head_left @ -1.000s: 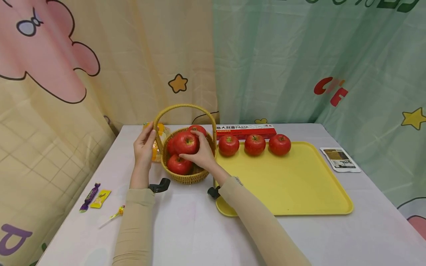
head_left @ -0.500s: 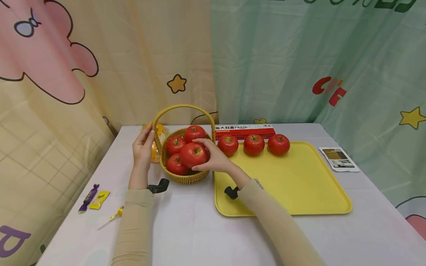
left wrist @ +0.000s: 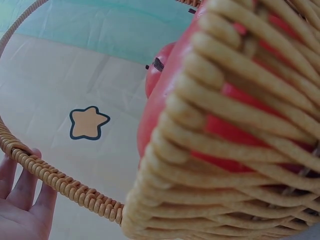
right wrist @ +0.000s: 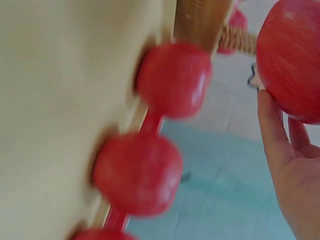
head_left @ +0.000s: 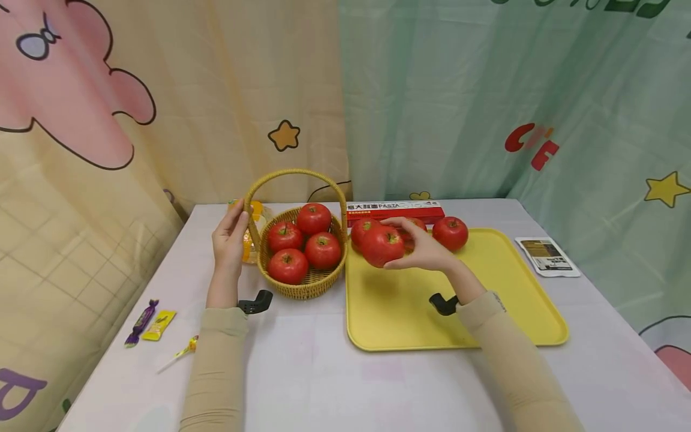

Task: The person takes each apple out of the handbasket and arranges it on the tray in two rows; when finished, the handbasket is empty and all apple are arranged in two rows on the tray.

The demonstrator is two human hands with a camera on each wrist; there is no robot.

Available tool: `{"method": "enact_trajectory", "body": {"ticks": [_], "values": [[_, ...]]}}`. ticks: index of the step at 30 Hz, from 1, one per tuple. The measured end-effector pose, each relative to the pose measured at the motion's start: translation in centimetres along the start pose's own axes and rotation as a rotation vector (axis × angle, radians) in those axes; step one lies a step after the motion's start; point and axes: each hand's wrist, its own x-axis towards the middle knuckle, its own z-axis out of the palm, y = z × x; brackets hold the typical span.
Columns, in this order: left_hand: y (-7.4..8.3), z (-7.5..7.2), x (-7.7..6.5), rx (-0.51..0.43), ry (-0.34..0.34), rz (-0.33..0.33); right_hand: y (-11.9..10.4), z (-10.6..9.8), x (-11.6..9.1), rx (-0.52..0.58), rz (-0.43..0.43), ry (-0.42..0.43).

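My left hand (head_left: 228, 240) holds the left side of the tall handle of a wicker basket (head_left: 299, 292). In the left wrist view, fingers (left wrist: 22, 192) reach behind that handle (left wrist: 70, 187). Several red apples (head_left: 288, 266) lie inside the basket. Over the left part of a yellow tray (head_left: 426, 318), my right hand (head_left: 426, 252) grips another red apple (head_left: 380, 247) between thumb and fingers. The right wrist view shows this apple (right wrist: 295, 60) raised off the tray. Three apples (head_left: 450, 234) stand in a row along the tray's back edge, the middle one partly hidden by the hand.
A red and white pasta box (head_left: 394, 210) lies behind the row of apples. An orange package (head_left: 249, 246) sits behind the basket's left side. At the left are a purple candy (head_left: 142, 324), a yellow candy (head_left: 159, 325) and a lollipop (head_left: 183, 351). A white pouch (head_left: 547, 258) lies right of the tray.
My right hand has lifted an apple out of the basket and carried it right, over the tray. The left hand has stayed at the basket handle.
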Motion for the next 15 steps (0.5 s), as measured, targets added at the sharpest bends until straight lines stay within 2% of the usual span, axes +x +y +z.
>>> {"method": "enact_trajectory", "body": {"ticks": [6,11,15], "values": [[-0.2,0.0,0.0,-0.013,-0.001,0.013,2.3,-5.4,-2.5,0.016,0.043,0.136],[-0.2,-0.1,0.0,-0.025,0.004,0.006,4.4,-9.1,-4.4,-0.027,0.198,0.357],[-0.2,0.0,0.0,-0.019,0.006,0.001,6.0,-10.9,-5.8,-0.037,0.302,0.554]]}}
